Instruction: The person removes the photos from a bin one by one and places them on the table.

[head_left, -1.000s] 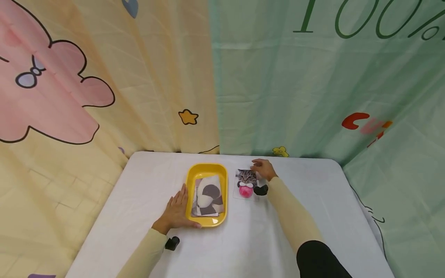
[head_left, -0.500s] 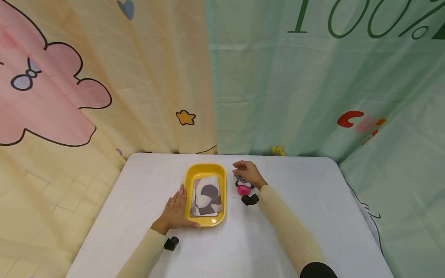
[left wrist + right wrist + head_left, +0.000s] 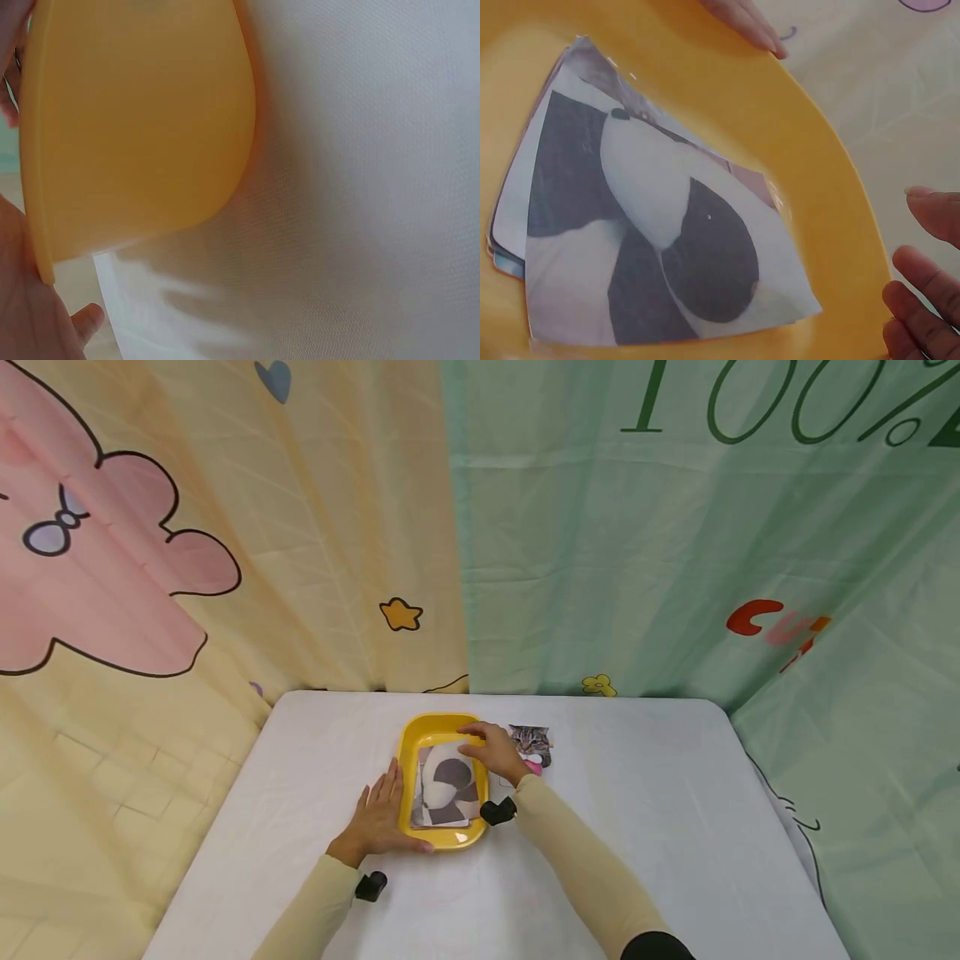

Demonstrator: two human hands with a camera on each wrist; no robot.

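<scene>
My left hand (image 3: 378, 814) rests along the left rim of the yellow tray (image 3: 442, 719), fingers straight, thumb at the near corner. In the left wrist view the tray's outer wall (image 3: 150, 127) fills the upper left. Several picture cards (image 3: 645, 225) lie stacked in the tray, the top one printed in grey and white shapes. Over the tray's far right corner is my right hand (image 3: 497, 753), fingers loosely bent with nothing between them. Just right of the tray, a cat picture (image 3: 530, 741) with pink at its bottom is partly hidden by the right hand.
A white-covered table (image 3: 637, 810) extends around the tray. Behind it hang a cream curtain (image 3: 337, 568) and a green curtain (image 3: 570, 552). A dark wrist camera (image 3: 498, 812) sits below the right hand, close to the tray's right side.
My right hand has moved left from the cat picture to above the tray's far right corner, exposing the cat's face again. The left hand and tray have stayed in place.
</scene>
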